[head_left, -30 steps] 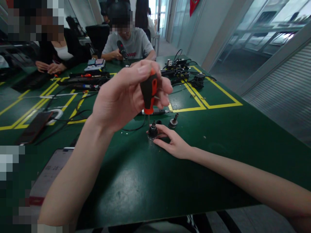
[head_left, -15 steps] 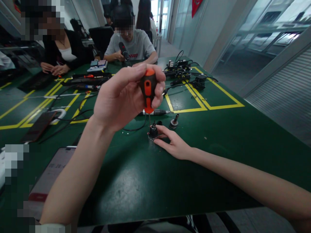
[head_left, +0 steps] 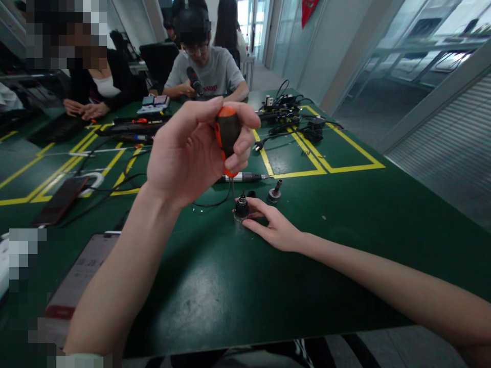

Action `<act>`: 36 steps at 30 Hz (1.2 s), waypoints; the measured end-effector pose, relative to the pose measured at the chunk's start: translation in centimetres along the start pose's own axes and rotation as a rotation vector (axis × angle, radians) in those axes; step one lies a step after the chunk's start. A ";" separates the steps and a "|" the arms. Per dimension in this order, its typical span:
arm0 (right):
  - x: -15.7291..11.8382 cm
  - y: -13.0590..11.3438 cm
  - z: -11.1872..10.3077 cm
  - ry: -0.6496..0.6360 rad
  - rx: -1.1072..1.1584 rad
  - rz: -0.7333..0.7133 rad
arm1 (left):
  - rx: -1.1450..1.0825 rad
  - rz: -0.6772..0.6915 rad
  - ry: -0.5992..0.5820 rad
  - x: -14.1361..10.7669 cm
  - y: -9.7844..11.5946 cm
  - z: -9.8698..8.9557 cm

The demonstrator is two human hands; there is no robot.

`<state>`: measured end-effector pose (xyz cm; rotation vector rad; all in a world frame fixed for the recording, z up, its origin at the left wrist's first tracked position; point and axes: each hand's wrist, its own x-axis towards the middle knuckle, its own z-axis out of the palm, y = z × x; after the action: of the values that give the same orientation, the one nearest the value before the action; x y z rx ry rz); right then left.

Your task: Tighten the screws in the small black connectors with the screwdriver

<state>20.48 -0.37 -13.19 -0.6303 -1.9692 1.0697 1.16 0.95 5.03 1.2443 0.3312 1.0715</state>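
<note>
My left hand (head_left: pixel 187 148) is closed around the black and orange handle of a screwdriver (head_left: pixel 228 134), held upright. Its thin shaft points down at a small round part (head_left: pixel 241 208) with a black body, a metal-tipped top and a wider base, standing on the green table. Whether the tip touches a screw there is too small to tell. My right hand (head_left: pixel 274 225) pinches this part from the right between thumb and fingers. A dark piece (head_left: pixel 251 194) lies just behind it. Another round metal part with a stem (head_left: pixel 275 191) stands to the right.
A pen-shaped tool (head_left: pixel 247 177) lies behind my hands. Tangled black cables (head_left: pixel 295 120) are at the back right. Phones (head_left: pixel 82 286) (head_left: pixel 61 199) lie on the left. Across the green table (head_left: pixel 307 291), with yellow tape lines, sit two people, one holding a black tool (head_left: pixel 195 81).
The screwdriver handle has turned about its axis in my left hand, its orange slot now facing left, and it has shifted slightly left. My right hand and the part stay put.
</note>
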 end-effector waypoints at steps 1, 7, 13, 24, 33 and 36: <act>0.0 0.0 0.0 0.000 -0.002 -0.001 | 0.006 0.001 0.012 0.0 0.0 0.0; 0.0 0.0 0.0 -0.004 -0.003 0.003 | 0.022 0.018 0.056 -0.1 -0.4 0.3; 0.2 -0.4 -0.1 -0.011 0.002 0.030 | -0.006 0.036 0.085 0.1 -0.3 0.6; 0.5 -0.3 0.2 0.038 0.060 0.074 | 0.012 0.025 0.041 0.1 -0.6 0.0; 0.6 -0.4 0.0 0.022 0.086 0.081 | 0.038 0.004 0.061 0.1 -0.3 0.5; 0.5 -0.2 0.0 0.019 0.081 0.084 | 0.045 -0.010 0.064 0.2 -0.3 0.4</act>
<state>20.17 -0.11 -12.81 -0.6822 -1.8869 1.1840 1.68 0.91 5.01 1.2490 0.4119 1.1022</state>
